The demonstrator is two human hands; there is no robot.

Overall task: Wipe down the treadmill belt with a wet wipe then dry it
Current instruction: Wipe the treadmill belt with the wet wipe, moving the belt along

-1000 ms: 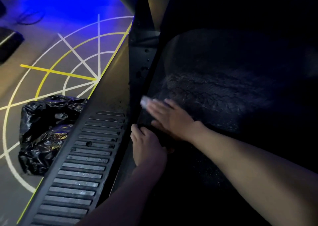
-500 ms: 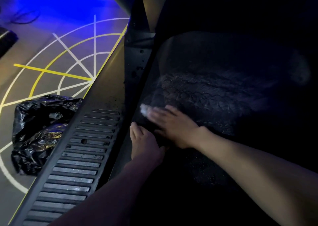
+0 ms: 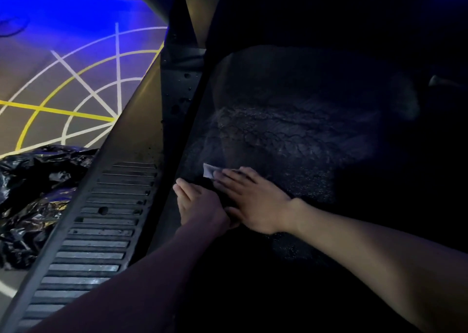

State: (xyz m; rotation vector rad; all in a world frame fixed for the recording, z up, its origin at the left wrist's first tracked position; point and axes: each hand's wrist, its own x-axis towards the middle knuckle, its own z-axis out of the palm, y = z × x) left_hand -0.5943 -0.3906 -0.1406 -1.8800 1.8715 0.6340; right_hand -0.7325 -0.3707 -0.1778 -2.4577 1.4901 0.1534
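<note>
My flat right hand point(image 3: 250, 201) presses the wet wipe point(image 3: 208, 172) at the left edge of the treadmill belt point(image 3: 304, 135), open left hand point(image 3: 197, 203) alongside; the rest lies rightward

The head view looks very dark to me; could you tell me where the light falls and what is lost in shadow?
Head view: dim overall; blue light washes the far floor; a faint lit patch shows texture on the treadmill belt, whose right side is lost in black; the wet wipe under the right hand shows pale but blurred.
</note>
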